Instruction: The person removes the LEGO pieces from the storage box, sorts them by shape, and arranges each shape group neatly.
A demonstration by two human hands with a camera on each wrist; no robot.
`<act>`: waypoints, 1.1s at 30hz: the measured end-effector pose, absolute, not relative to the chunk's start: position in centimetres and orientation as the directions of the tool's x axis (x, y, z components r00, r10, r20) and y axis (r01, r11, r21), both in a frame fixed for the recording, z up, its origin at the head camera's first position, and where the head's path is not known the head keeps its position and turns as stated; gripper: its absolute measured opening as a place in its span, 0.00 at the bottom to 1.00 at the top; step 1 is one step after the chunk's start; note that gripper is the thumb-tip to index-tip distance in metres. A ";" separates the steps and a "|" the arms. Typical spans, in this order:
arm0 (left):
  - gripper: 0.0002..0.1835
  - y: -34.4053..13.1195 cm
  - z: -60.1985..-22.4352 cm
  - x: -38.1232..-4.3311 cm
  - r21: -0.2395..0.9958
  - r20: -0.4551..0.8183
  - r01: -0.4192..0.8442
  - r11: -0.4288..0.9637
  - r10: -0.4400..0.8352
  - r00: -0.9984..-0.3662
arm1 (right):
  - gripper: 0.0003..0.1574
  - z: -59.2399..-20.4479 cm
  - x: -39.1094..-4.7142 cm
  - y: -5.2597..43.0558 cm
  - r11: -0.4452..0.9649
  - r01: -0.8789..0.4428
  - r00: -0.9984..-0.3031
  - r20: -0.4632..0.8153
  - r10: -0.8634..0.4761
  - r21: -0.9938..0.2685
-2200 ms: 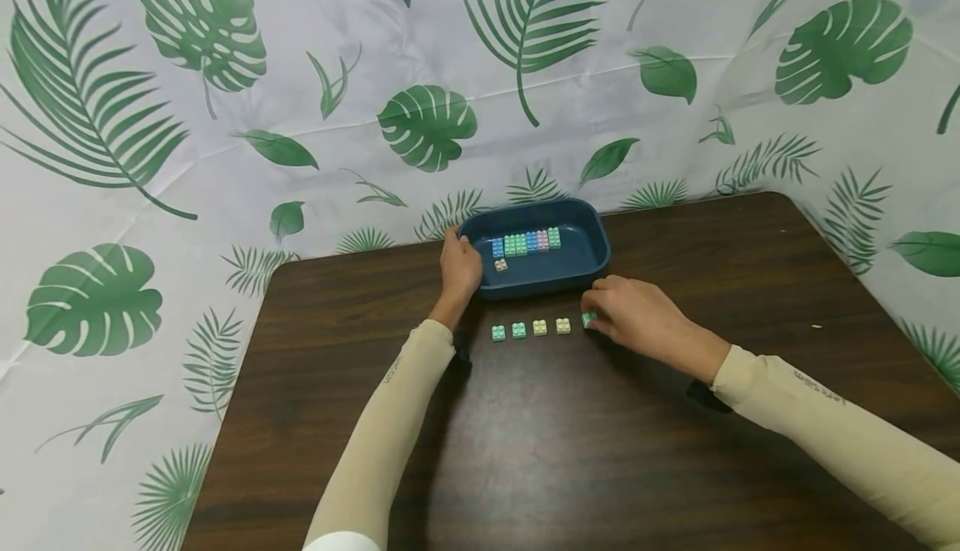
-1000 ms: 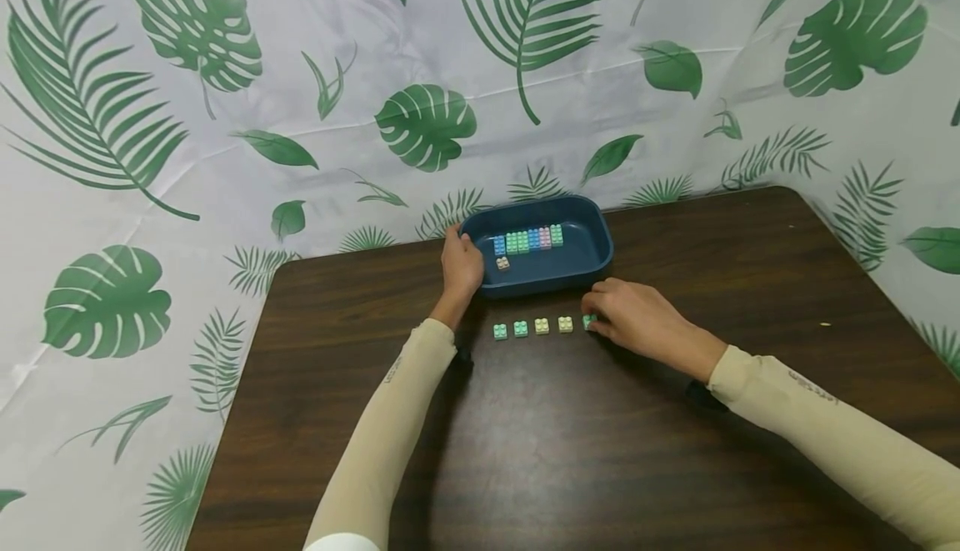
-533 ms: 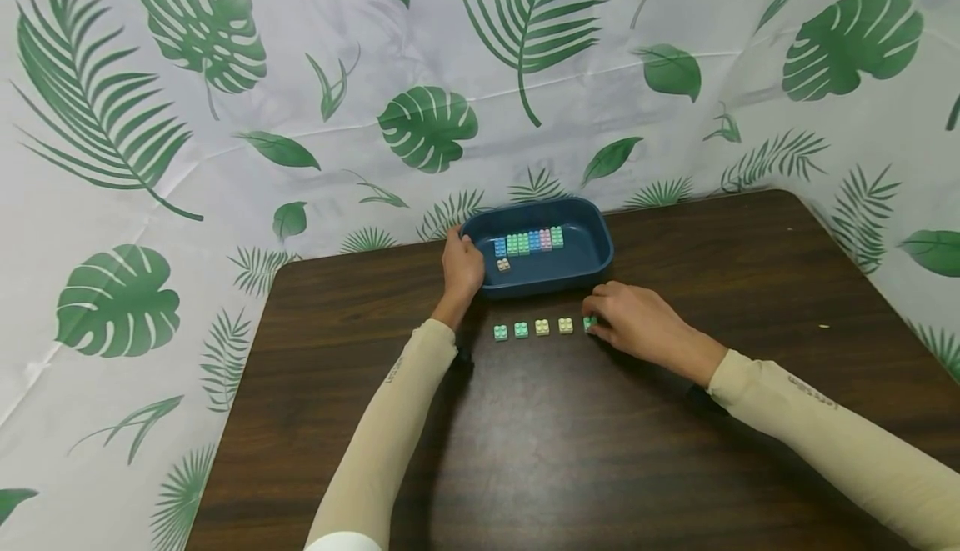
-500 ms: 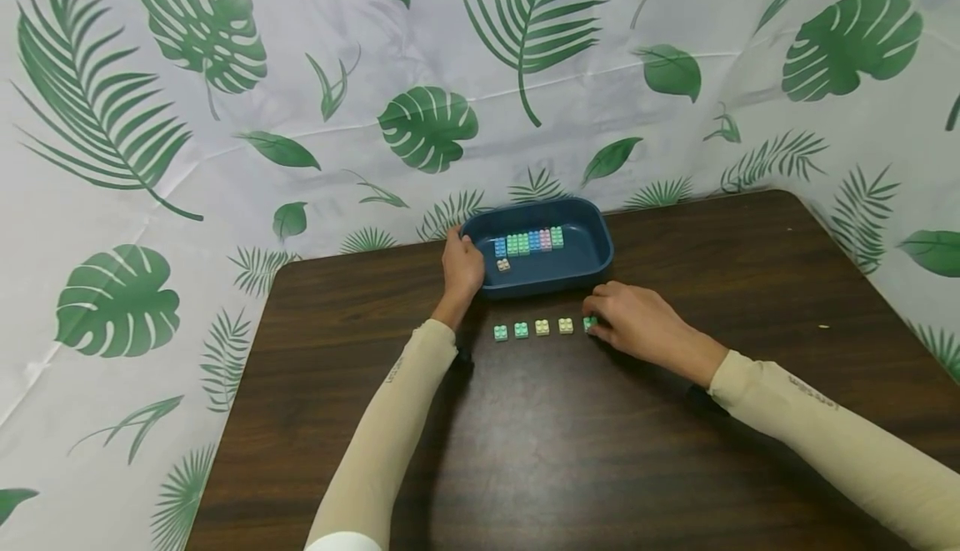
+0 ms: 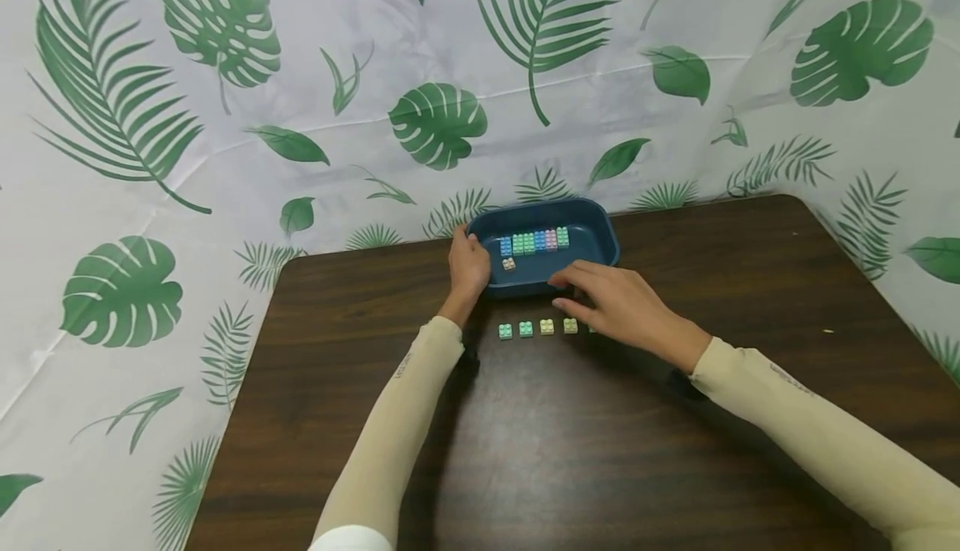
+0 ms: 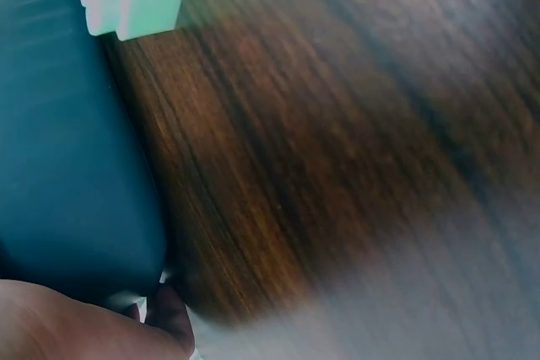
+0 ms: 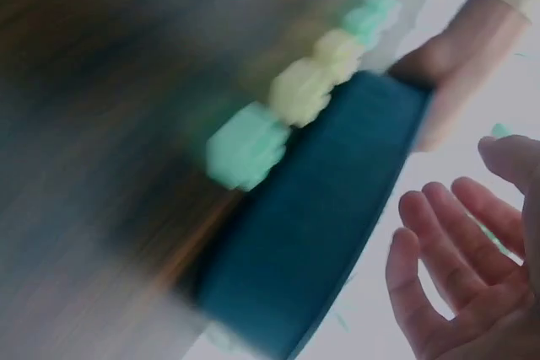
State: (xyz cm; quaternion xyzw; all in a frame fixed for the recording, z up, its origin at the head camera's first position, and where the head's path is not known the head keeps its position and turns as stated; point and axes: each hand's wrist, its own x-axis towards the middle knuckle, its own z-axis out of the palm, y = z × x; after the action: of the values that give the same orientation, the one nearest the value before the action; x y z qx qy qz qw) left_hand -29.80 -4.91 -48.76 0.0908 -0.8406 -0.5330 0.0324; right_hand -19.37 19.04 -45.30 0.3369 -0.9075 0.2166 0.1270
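My left hand (image 5: 469,266) grips the left end of a dark blue tray (image 5: 517,290). In the left wrist view its thumb (image 6: 76,326) lies along the tray wall. My right hand (image 5: 626,305) hovers by the tray's front rim, fingers loosely bent and apart, holding nothing in the right wrist view. In front of the tray runs a spaced row of small toy bricks: a green brick (image 5: 506,331), another green brick (image 5: 526,328), a yellow brick (image 5: 547,327), a second yellow brick (image 5: 570,326), and a green brick (image 7: 246,145) mostly hidden under my right hand in the head view.
Inside the tray, larger blue, green and pink bricks (image 5: 540,241) stand side by side near the back, with a small tan brick (image 5: 508,264) in front of them. The dark wooden table (image 5: 540,451) meets a leaf-patterned cloth (image 5: 322,51) behind. A tiny yellowish speck (image 5: 828,331) lies to the right.
My right hand has let go of the rightmost green brick, opened its fingers, and moved up and left toward the tray's front rim. My left hand keeps its grip on the tray.
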 end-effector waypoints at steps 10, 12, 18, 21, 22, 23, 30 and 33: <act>0.25 -4.9 -48.8 -29.6 0.898 -0.041 -0.122 0.423 -0.197 -0.980 | 0.20 -45.2 -23.5 13.8 0.608 -0.635 -0.773 0.391 -0.500 -0.477; 0.25 -4.8 -48.8 -29.6 0.899 -0.035 -0.115 0.422 -0.194 -0.980 | 0.19 -45.2 -24.7 13.1 0.587 -0.608 -0.792 0.367 -0.487 -0.534; 0.26 -4.9 -48.9 -29.6 0.905 -0.038 -0.111 0.411 -0.180 -0.983 | 0.17 -45.6 -28.0 11.5 0.640 -0.506 -0.854 0.229 -0.468 -0.578; 0.27 -5.0 -48.9 -29.8 0.906 -0.040 -0.115 0.407 -0.190 -0.981 | 0.16 -46.1 -29.1 10.8 0.676 -0.463 -0.873 0.164 -0.459 -0.573; 0.27 -5.1 -49.0 -29.8 0.906 -0.040 -0.116 0.407 -0.191 -0.981 | 0.16 -46.3 -29.3 10.6 0.685 -0.448 -0.880 0.145 -0.453 -0.574; 0.27 -5.1 -48.9 -29.9 0.907 -0.038 -0.115 0.406 -0.192 -0.981 | 0.16 -46.4 -29.5 10.4 0.697 -0.431 -0.887 0.126 -0.445 -0.573; 0.26 -5.2 -48.8 -30.0 0.915 -0.028 -0.108 0.389 -0.206 -0.978 | 0.16 -46.7 -30.0 9.5 0.786 -0.352 -0.918 0.024 -0.396 -0.508; 0.25 -5.4 -48.8 -30.1 0.915 -0.025 -0.103 0.390 -0.202 -0.979 | 0.14 -46.7 -30.2 9.2 0.819 -0.324 -0.930 0.001 -0.368 -0.473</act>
State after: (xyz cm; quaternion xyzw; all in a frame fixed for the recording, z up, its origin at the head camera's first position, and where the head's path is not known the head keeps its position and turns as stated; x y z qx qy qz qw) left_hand -30.06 -5.36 -48.76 0.0917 -0.8323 -0.5448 0.0453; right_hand -30.16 9.19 -46.68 0.1816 -0.9527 0.2396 -0.0451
